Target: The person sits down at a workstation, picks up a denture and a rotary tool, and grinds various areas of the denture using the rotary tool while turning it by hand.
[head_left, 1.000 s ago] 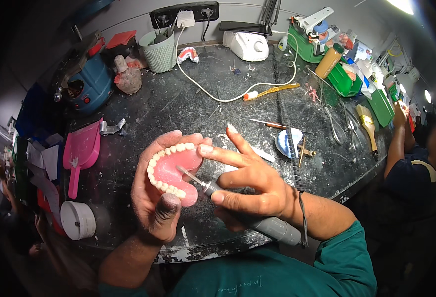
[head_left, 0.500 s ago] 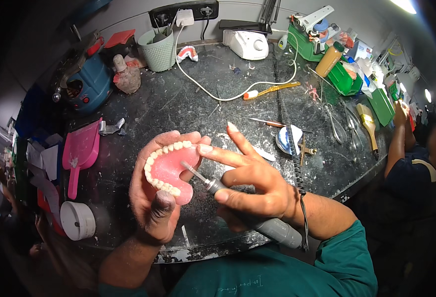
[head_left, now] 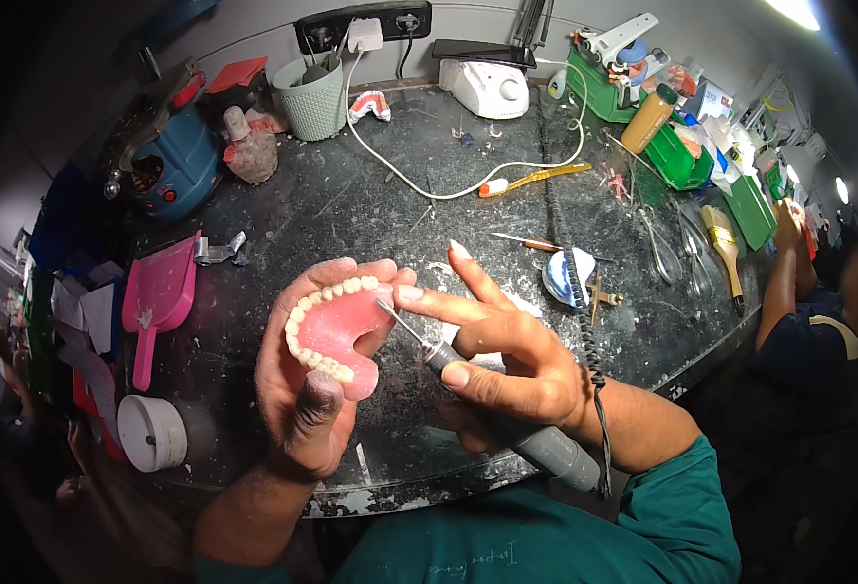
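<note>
Handpiece (head_left: 557, 457) shifted rightward, right hand (head_left: 531, 368) gripping it, left hand (head_left: 279, 382) cupping denture (head_left: 333, 329)

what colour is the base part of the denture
The denture base is pink, clearest in the head view.

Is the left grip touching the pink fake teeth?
Touching. The head view shows it: the left grip cradles the pink fake teeth, fingers showing around the outer edge and thumb against the teeth at the near end.
</note>
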Demonstrator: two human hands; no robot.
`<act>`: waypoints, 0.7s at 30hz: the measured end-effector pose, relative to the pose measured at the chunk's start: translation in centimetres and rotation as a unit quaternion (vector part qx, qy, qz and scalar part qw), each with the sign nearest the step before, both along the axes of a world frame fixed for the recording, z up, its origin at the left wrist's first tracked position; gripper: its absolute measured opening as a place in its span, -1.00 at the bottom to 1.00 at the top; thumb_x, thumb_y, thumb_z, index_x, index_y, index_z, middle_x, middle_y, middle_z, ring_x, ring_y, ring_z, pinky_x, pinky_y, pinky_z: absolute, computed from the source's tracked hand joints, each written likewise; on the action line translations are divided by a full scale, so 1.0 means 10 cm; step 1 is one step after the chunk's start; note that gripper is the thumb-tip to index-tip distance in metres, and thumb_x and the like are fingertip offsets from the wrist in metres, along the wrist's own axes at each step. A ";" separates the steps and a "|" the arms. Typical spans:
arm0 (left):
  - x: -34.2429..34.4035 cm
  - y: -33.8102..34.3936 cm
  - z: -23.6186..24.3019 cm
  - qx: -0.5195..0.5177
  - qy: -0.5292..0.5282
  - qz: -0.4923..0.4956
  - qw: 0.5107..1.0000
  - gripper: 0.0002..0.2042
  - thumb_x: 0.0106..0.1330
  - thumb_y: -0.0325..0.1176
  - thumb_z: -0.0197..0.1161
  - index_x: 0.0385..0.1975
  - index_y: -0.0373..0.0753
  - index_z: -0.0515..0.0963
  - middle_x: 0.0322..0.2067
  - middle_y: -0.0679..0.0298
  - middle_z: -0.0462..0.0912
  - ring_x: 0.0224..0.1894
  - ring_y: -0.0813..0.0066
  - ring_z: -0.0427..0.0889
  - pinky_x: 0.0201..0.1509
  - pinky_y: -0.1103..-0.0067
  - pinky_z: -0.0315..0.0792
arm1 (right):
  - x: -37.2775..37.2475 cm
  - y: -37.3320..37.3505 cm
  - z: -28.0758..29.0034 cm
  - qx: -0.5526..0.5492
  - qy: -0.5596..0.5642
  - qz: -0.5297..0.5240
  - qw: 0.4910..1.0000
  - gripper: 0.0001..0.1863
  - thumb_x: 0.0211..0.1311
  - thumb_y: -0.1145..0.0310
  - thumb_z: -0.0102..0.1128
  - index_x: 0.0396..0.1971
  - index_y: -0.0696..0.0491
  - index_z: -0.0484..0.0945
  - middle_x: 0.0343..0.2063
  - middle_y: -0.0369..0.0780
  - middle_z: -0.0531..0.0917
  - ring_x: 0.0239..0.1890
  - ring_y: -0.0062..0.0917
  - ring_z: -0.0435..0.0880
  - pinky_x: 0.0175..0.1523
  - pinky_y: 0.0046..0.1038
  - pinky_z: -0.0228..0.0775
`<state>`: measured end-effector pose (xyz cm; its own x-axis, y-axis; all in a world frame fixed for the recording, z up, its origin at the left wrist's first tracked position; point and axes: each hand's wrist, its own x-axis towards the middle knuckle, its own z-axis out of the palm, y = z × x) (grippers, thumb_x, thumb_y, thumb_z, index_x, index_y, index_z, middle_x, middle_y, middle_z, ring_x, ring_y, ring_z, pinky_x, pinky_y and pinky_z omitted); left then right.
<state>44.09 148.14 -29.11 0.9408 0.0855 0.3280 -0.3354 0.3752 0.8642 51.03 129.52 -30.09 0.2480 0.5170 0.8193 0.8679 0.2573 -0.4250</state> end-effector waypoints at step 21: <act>-0.01 -0.01 0.01 -0.014 -0.004 -0.007 1.000 -0.05 0.21 0.14 0.34 0.29 -0.52 0.03 0.25 -0.25 0.26 0.35 -0.16 0.29 0.47 0.21 0.20 | -0.02 0.03 0.01 -0.025 -0.052 0.005 0.998 -0.69 0.05 0.67 0.34 -0.21 0.05 0.53 -0.30 -0.16 0.50 0.19 0.12 0.50 0.29 0.49 -0.10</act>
